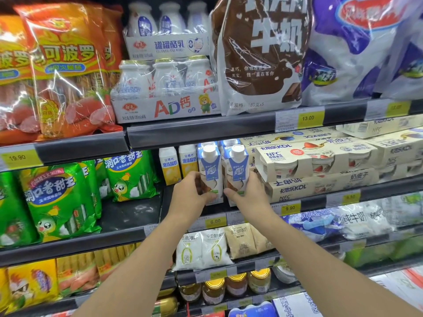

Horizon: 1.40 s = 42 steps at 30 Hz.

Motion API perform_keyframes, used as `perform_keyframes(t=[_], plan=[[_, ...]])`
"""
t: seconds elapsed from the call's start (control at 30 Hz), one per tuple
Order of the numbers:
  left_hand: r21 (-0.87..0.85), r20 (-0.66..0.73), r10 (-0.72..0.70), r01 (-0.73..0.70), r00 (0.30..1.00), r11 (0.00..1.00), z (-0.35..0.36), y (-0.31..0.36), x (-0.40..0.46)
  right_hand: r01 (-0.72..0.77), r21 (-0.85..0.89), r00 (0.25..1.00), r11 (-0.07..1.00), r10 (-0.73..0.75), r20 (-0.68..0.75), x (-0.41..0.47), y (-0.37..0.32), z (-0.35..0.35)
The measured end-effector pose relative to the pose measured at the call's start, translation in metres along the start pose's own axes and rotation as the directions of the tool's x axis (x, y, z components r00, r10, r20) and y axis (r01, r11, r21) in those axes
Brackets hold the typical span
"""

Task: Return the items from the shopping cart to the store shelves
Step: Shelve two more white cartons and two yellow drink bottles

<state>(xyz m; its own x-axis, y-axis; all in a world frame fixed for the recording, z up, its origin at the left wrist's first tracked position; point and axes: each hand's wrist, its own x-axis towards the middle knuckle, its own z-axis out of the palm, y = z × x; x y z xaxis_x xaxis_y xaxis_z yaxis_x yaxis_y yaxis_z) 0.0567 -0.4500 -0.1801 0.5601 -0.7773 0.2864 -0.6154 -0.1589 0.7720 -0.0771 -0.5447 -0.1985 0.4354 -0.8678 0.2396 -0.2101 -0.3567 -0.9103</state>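
Two blue-and-white cartons with white caps are held upright, side by side and touching, at the front edge of the middle shelf (229,211). The left carton (209,173) is gripped by the left hand (192,195), fingers closed around its lower left side. The right carton (237,171) is clasped by the right hand (248,195). Yellow cartons (170,165) are seen just left; KOL yogurt packs (313,160) just right.

two blue-white cartons (223,172), upright, seemingly on shelf
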Motion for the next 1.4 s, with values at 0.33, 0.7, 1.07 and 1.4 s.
perform_keyframes(t=[0.33, 0.7, 1.07, 1.4], plan=[[0.01, 0.018, -0.051, 0.051, 0.999, 0.999, 0.0, 0.006, -0.006, -0.045, -0.006, 0.999, 0.999, 0.045, -0.001, 0.001, 0.005, 0.0], [-0.024, 0.008, -0.197, 0.197, 0.98, 0.98, -0.069, -0.016, -0.071, -0.041, -0.103, 0.993, 0.994, 0.028, -0.119, -0.051, -0.03, -0.001], [0.054, -0.166, -0.352, 0.365, 0.921, 0.929, -0.288, -0.114, -0.256, 0.195, -0.229, 0.975, 0.954, -0.213, -0.056, -0.204, -0.154, 0.144], [-0.054, -0.45, -0.629, 0.684, 0.633, 0.727, -0.479, -0.204, -0.533, 0.513, 0.046, 0.587, 0.857, -0.389, 0.71, -0.448, -0.263, 0.389]])
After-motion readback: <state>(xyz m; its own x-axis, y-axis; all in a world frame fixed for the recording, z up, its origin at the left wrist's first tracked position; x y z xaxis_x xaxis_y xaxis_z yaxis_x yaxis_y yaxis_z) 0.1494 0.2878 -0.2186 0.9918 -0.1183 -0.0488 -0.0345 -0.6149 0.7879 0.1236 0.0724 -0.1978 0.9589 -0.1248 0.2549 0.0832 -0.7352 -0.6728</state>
